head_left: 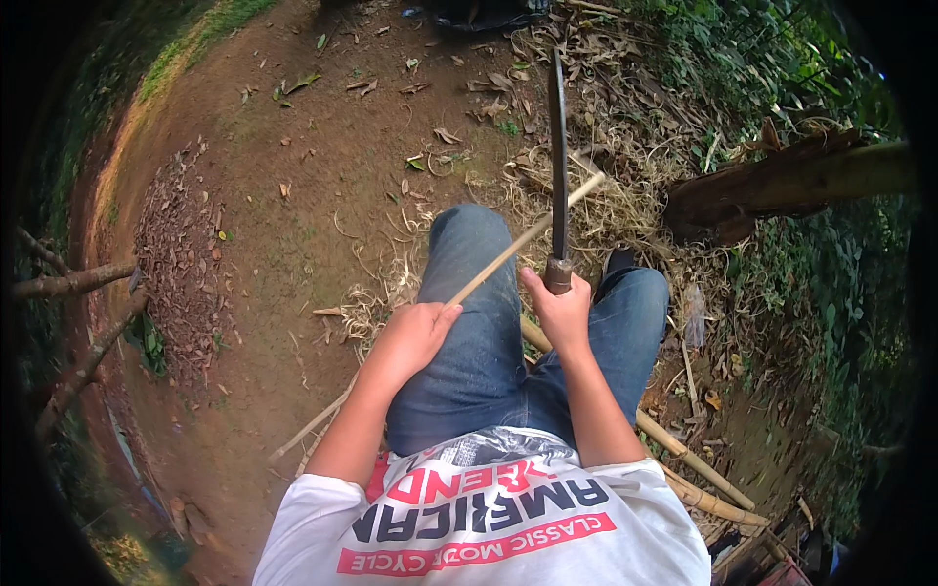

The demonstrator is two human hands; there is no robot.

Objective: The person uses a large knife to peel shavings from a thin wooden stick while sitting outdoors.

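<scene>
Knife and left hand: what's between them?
The stick, reaching from the left hand over the jeans past the knife, in the head view.

White printed T-shirt [489, 527], blue jeans [474, 356]

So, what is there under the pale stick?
Under the stick are the jeans and, farther out, dry shavings. The narrow part directly covered cannot be seen.

soft, even daylight | shadows faint | centre fairly sharp | rim blurred, bent | corners black
</scene>
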